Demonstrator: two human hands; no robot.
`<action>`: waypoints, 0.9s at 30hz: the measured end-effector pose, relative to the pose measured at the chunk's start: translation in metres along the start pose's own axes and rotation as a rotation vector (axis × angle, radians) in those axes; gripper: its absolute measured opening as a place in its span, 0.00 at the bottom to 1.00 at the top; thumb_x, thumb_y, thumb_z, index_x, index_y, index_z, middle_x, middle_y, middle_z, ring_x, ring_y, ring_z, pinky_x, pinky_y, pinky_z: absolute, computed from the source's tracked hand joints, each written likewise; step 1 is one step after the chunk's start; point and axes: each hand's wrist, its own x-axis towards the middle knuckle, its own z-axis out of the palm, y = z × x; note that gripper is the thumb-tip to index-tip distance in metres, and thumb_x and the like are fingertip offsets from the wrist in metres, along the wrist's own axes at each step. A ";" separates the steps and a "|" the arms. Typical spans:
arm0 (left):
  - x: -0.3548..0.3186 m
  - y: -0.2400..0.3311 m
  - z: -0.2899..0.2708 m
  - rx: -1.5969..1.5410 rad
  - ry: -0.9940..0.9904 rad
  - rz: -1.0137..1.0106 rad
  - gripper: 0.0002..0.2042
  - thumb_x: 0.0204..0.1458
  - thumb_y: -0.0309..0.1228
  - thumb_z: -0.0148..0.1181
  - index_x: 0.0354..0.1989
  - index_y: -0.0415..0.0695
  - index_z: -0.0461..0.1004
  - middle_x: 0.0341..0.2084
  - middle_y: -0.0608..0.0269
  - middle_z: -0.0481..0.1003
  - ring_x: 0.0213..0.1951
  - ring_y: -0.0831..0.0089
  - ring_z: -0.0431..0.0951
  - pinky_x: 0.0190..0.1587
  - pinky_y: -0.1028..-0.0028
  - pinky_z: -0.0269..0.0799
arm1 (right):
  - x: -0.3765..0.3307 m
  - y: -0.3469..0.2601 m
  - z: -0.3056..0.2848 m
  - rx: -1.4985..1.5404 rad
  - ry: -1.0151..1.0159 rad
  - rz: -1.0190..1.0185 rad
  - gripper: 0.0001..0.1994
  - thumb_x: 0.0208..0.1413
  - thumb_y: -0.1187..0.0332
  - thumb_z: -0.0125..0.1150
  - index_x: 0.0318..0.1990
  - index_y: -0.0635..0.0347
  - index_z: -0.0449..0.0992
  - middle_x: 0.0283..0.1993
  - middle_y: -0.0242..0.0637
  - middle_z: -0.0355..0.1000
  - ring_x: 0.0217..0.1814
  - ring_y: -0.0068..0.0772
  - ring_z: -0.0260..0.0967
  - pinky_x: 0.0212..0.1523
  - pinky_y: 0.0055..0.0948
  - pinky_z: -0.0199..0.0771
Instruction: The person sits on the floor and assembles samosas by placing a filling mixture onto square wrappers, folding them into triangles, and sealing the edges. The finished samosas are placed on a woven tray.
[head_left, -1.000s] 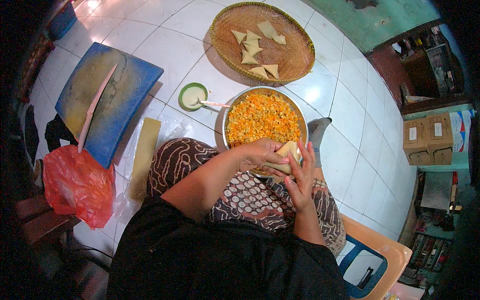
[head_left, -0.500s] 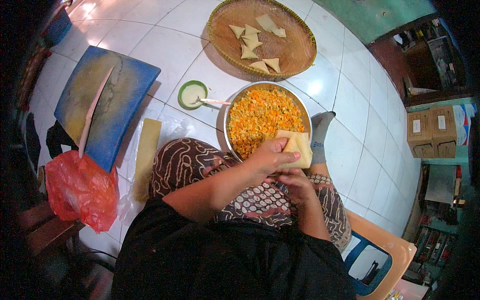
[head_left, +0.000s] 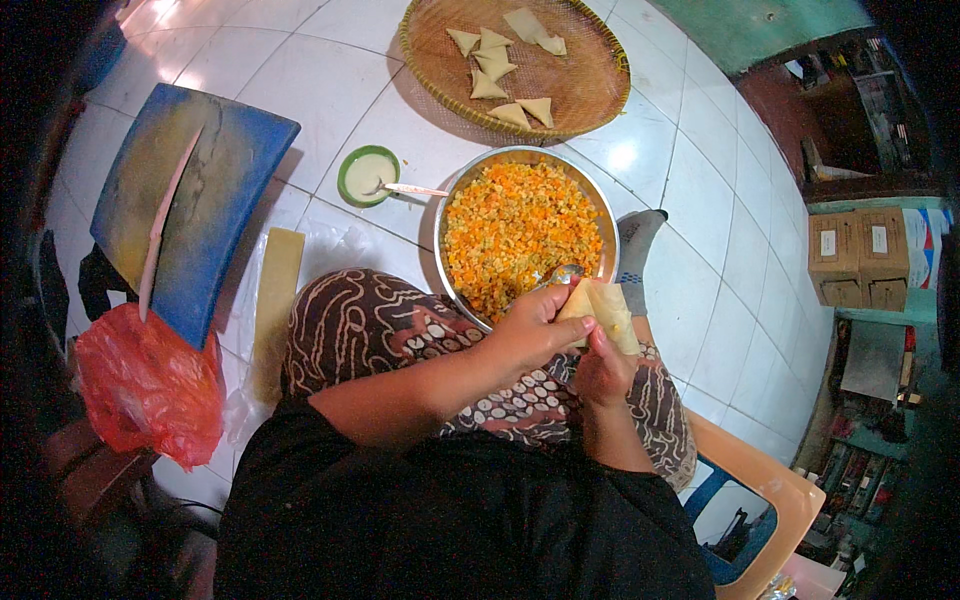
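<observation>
Near the lower right rim of a metal bowl (head_left: 611, 262), both of my hands are closed on a folded pastry wrapper (head_left: 612, 308). My left hand (head_left: 535, 328) pinches its left side with the thumb across the front. My right hand (head_left: 606, 368) grips it from below, thumb up against the sheet. Diced orange and pale vegetable filling (head_left: 525, 225) fills much of the bowl. A metal spoon (head_left: 567, 272) shows just behind the wrapper, its handle hidden. To the bowl's left stands a green bowl of white paste (head_left: 373, 174), with a pale-handled spoon (head_left: 415, 189) resting in it.
A round woven tray (head_left: 440, 90) with several folded pastry triangles lies beyond the bowl. At the left are a blue board (head_left: 245, 150) with a long knife (head_left: 170, 220), a red plastic bag (head_left: 150, 390) and a strip of wrappers (head_left: 277, 300). An orange plastic stool (head_left: 780, 490) stands at right.
My right hand has risen and its thumb now presses on the wrapper. The wrapper has tilted and moved slightly down and right. A metal spoon has come into sight behind it.
</observation>
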 end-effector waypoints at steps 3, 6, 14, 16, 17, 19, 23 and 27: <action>0.000 0.003 -0.003 -0.024 0.028 -0.036 0.14 0.54 0.34 0.51 0.45 0.38 0.68 0.37 0.65 0.72 0.37 0.80 0.72 0.40 0.80 0.67 | 0.001 -0.001 0.000 -0.032 -0.003 -0.017 0.23 0.50 0.75 0.50 0.55 0.74 0.58 0.57 0.47 0.60 0.59 0.39 0.58 0.58 0.33 0.55; 0.001 0.000 -0.007 -0.046 0.056 -0.055 0.14 0.54 0.35 0.50 0.44 0.38 0.69 0.36 0.66 0.72 0.36 0.81 0.72 0.38 0.80 0.67 | 0.001 -0.002 0.004 -0.104 -0.010 -0.035 0.22 0.51 0.77 0.49 0.55 0.73 0.59 0.57 0.47 0.59 0.60 0.40 0.57 0.59 0.33 0.54; -0.001 0.000 -0.006 -0.178 0.145 -0.094 0.15 0.55 0.40 0.46 0.44 0.43 0.70 0.32 0.67 0.73 0.31 0.78 0.73 0.32 0.78 0.69 | 0.011 -0.001 0.003 -0.342 -0.179 -0.236 0.19 0.50 0.78 0.48 0.52 0.72 0.64 0.58 0.49 0.58 0.62 0.41 0.54 0.61 0.36 0.50; -0.004 0.003 -0.002 -0.185 0.212 -0.125 0.15 0.55 0.41 0.45 0.43 0.45 0.70 0.31 0.67 0.73 0.30 0.78 0.73 0.29 0.76 0.70 | 0.011 -0.001 0.003 -0.422 -0.193 -0.270 0.18 0.50 0.78 0.48 0.51 0.71 0.66 0.58 0.50 0.58 0.62 0.41 0.54 0.61 0.36 0.50; -0.005 0.004 -0.001 -0.188 0.245 -0.141 0.15 0.55 0.42 0.45 0.42 0.46 0.70 0.30 0.67 0.73 0.29 0.78 0.73 0.28 0.76 0.70 | 0.011 -0.002 0.004 -0.428 -0.200 -0.267 0.18 0.50 0.78 0.47 0.51 0.71 0.66 0.58 0.50 0.58 0.62 0.41 0.54 0.61 0.37 0.50; -0.003 -0.001 -0.006 -0.184 0.223 -0.181 0.14 0.56 0.42 0.44 0.41 0.47 0.70 0.31 0.67 0.73 0.29 0.77 0.73 0.27 0.75 0.71 | 0.010 -0.005 0.005 -0.440 -0.213 -0.260 0.18 0.50 0.78 0.47 0.51 0.70 0.66 0.58 0.50 0.58 0.62 0.42 0.54 0.61 0.37 0.50; 0.000 0.004 -0.007 -0.222 0.276 -0.359 0.16 0.57 0.45 0.39 0.41 0.48 0.69 0.33 0.65 0.73 0.31 0.76 0.74 0.28 0.74 0.72 | 0.012 -0.002 0.001 -0.622 -0.260 -0.368 0.18 0.49 0.74 0.49 0.49 0.67 0.69 0.56 0.52 0.61 0.60 0.45 0.56 0.59 0.39 0.52; 0.008 -0.006 -0.017 -0.272 0.243 -0.399 0.20 0.58 0.48 0.33 0.44 0.47 0.66 0.36 0.64 0.73 0.33 0.73 0.75 0.29 0.71 0.73 | 0.017 -0.011 0.001 -0.916 -0.336 -0.434 0.17 0.48 0.69 0.52 0.47 0.63 0.71 0.54 0.51 0.63 0.58 0.50 0.58 0.58 0.42 0.54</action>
